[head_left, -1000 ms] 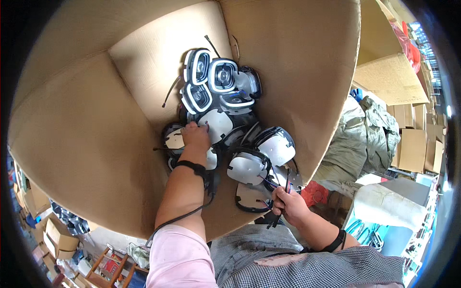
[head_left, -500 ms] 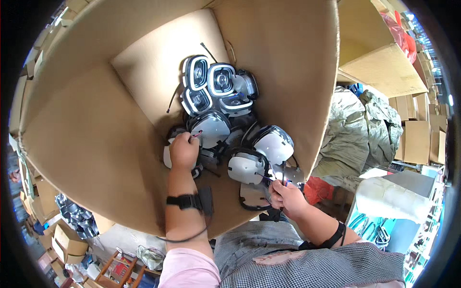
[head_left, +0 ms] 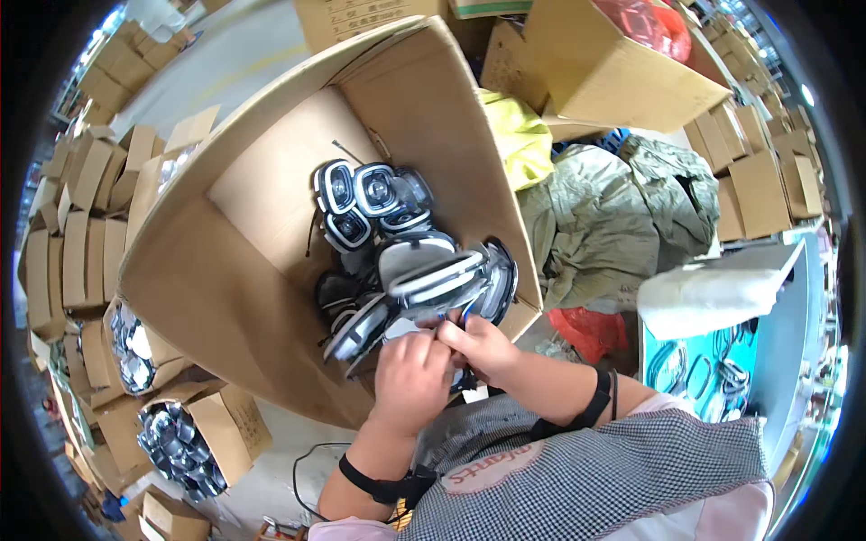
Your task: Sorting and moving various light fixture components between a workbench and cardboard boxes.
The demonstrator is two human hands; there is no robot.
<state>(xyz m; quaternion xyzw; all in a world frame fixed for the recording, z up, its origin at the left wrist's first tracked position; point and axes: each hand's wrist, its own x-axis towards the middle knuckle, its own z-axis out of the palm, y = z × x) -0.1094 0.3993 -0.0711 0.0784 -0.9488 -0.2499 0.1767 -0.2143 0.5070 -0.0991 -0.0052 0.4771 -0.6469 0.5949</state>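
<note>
In the head view, the left hand (head_left: 410, 374) and the right hand (head_left: 480, 347) are clenched together, grasping thin wires (head_left: 467, 312), although blur makes the left one less certain. A wire joint could tear, I judge, if the lamp units (head_left: 439, 278) weigh upon it. These are at the near end of the brown carton (head_left: 262, 307): rounded, black-bodied, with white rims.

One left hand (head_left: 411, 377), one right hand (head_left: 483, 347), two black straps (head_left: 595, 406) and one large cardboard box (head_left: 239, 293) are seen; four white-rimmed units (head_left: 376, 189) are clustered deep inside, others overlapped beyond counting.
</note>
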